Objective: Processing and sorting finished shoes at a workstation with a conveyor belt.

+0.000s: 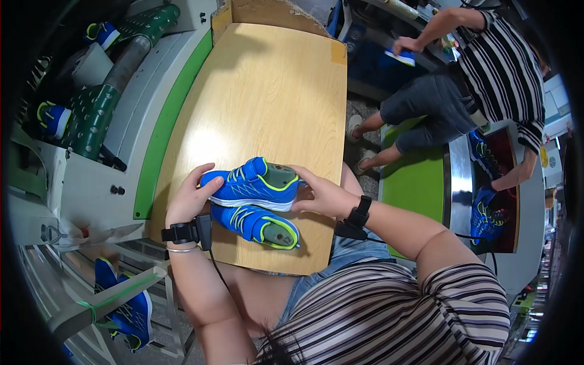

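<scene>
Gripping upper blue shoe (254, 184) | left hand (190, 201), right hand (322, 196) clamped | second shoe (263, 225) beneath | wooden table (267, 97)

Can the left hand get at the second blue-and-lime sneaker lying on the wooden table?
Probably yes. The left hand grips the toe of the raised blue-and-lime sneaker, and the second blue-and-lime sneaker lies just beside its wrist on the wooden table, uncovered. It would need to let go first.

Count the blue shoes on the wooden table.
2: one shoe held between left hand and right hand; one lying below it. More sit off-table.
</scene>
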